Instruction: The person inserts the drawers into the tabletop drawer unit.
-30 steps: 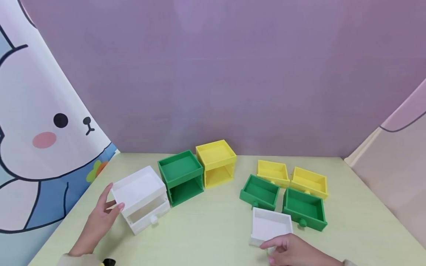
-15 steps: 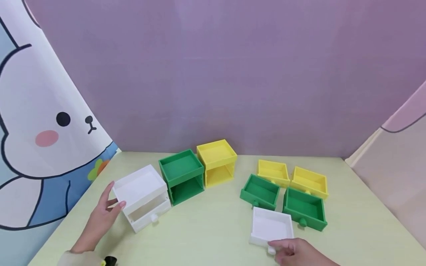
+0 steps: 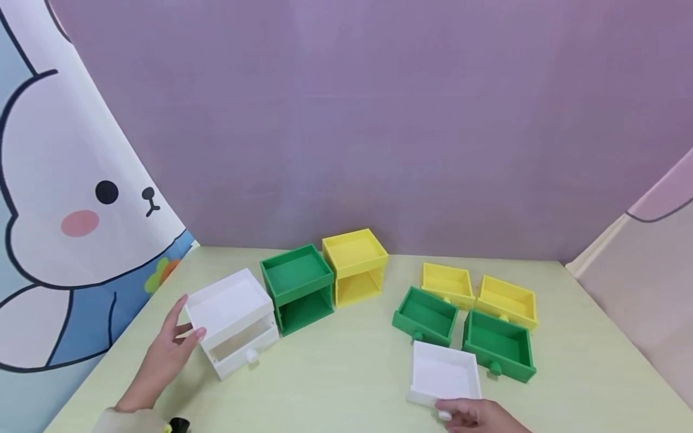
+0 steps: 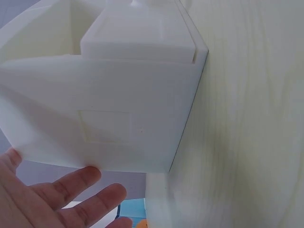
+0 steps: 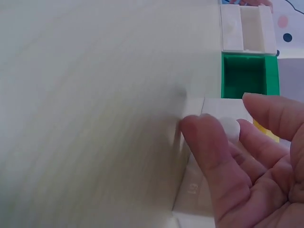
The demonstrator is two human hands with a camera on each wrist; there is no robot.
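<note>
My left hand [image 3: 165, 355] spans the left side of a white mini cabinet [image 3: 230, 307], thumb and a finger touching its top edge near the front and back corners. In the left wrist view, its fingers [image 4: 78, 185] lie fairly straight along the cabinet's edge. This cabinet has a lower drawer [image 3: 246, 355] in place and an open slot above. At the lower right, my right hand [image 3: 479, 415] pinches the round knob [image 5: 231, 129] of a loose white drawer [image 3: 446, 373] lying on the table. In the right wrist view, the knob shows between thumb and fingers.
A green cabinet [image 3: 296, 273] and a yellow cabinet [image 3: 354, 252] stand right of the white one, without drawers in them. Two green drawers [image 3: 428, 313] and two yellow drawers [image 3: 446, 279] lie behind the white drawer. A purple backdrop [image 3: 346, 132] rises behind the table [image 3: 325, 385].
My right hand has slid slightly right along the white drawer's front, and its knob shows more. My left hand keeps its place on the cabinet. The head view has shifted slightly.
</note>
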